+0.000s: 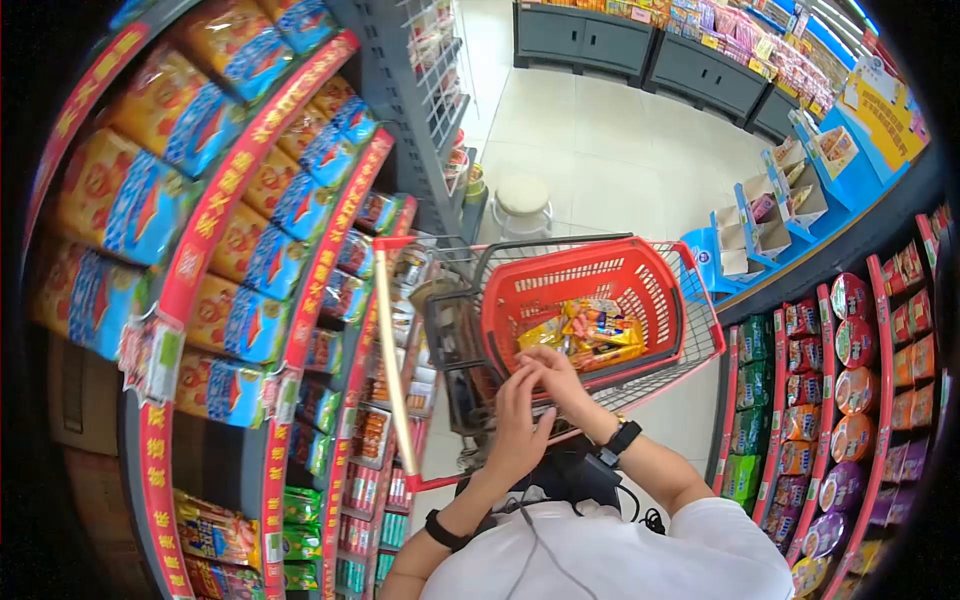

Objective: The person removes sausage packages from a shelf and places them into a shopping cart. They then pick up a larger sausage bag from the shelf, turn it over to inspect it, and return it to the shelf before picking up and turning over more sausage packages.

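Both of my hands are raised in front of my chest, close together at the near edge of the red basket (pixel 655 300). My left hand (pixel 520 425) has its fingers stretched out and its thumb apart. The fingers of my right hand (pixel 555 378) meet the tips of my left fingers, and whether anything small is between them cannot be made out. Beyond them, yellow snack packets (pixel 605 328) lie in the basket, which sits in a wire shopping cart (pixel 700 350) with a pale handle (pixel 393 350).
Shelves of blue and orange bags (pixel 240 320) curve along the left. Shelves with cup noodles (pixel 855 390) stand at the right, below a blue display (pixel 840 190). A round white stool (pixel 522 195) is beyond the cart, and grey cabinets (pixel 585 42) line the back.
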`<state>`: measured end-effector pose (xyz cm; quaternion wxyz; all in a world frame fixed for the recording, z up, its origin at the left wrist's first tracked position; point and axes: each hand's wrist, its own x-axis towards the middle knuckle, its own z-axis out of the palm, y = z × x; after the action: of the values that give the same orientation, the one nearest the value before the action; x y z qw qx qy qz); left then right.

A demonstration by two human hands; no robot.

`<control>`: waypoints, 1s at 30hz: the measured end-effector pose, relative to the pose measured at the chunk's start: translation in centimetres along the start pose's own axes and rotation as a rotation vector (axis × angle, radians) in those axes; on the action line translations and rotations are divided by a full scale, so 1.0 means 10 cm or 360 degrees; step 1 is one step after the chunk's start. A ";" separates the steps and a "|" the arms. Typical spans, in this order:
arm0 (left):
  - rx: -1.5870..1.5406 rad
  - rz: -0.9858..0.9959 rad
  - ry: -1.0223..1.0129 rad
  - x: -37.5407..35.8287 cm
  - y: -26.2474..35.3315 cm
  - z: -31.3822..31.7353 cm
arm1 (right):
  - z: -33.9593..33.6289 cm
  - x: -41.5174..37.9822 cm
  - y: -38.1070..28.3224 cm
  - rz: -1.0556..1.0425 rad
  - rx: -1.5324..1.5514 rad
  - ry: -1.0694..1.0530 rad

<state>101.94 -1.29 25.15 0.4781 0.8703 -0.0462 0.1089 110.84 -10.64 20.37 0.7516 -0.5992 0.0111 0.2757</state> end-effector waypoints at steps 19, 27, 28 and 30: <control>0.0113 -0.0965 -0.1144 0.89 -1.35 2.55 | -3.19 1.70 1.86 0.1176 0.1310 0.0863; -0.0063 -0.1284 -0.0720 0.90 -1.48 2.52 | -3.08 1.76 1.69 0.0752 0.0640 0.1138; -0.0067 -0.1281 -0.0717 0.91 -1.47 2.52 | -3.07 1.77 1.61 0.0852 0.0461 0.1211; 0.0214 -0.0955 0.0186 0.92 -1.54 2.59 | -2.95 1.61 1.22 0.0823 0.0276 0.1066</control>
<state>117.47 -14.58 1.22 0.4320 0.8671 0.2475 0.0156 128.54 -29.36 -4.50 0.6602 -0.5677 0.4273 0.2433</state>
